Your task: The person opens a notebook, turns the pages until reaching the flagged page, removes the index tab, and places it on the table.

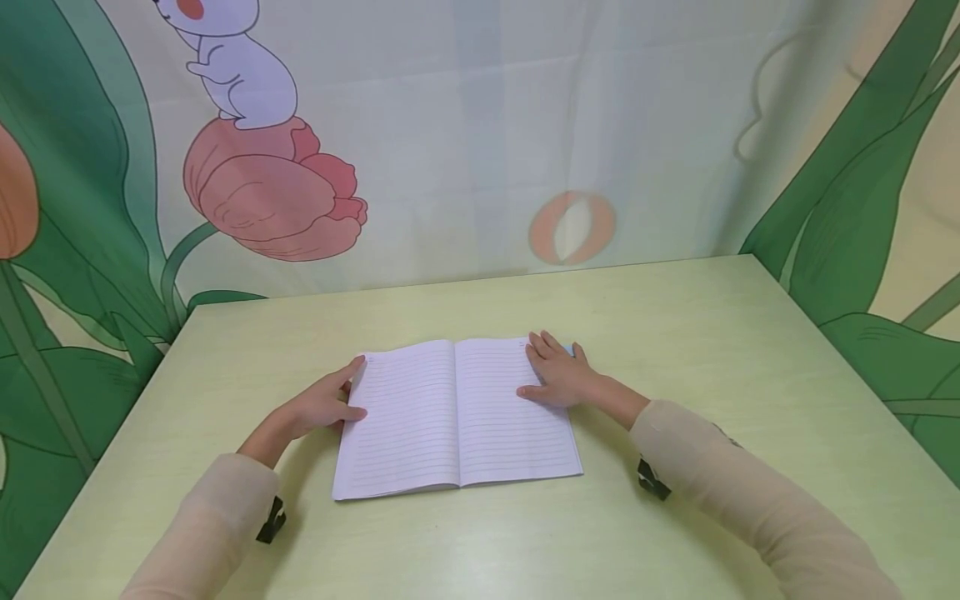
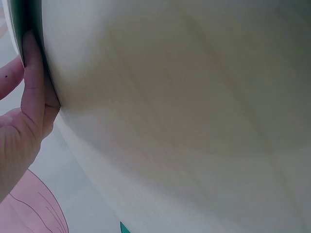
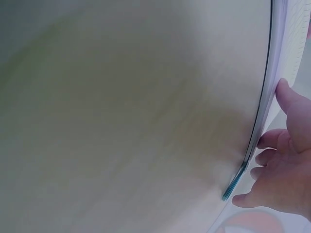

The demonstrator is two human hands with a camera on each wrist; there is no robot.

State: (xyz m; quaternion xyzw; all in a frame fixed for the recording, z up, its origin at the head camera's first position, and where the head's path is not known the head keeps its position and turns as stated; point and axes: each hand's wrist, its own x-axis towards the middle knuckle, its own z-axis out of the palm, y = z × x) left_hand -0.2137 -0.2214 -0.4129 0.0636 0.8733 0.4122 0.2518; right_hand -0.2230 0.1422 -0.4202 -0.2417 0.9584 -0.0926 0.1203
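Open notebook (image 1: 420, 417) held at both outer edges

Notebook lies open on the desk (image 1: 675, 333), centred in front of the person, lined pages up and near-horizontal; presumably laid thus so both pages face the worker.

Left hand (image 1: 318, 406): clamped on the left edge, thumb over the page, fingers (image 2: 33, 82) tucked beneath. Likely reason: a pinch here controls the loose outer edge.

Right hand (image 1: 562, 377): laid across the upper right page, fingers apart, not curled round anything. Probably there to steady that side, since an open book tends to spring up.

Blue-green edge (image 1: 569, 350) shows at the far right corner, perhaps the cover. Patterned cloth (image 1: 420, 167) hangs behind the desk.
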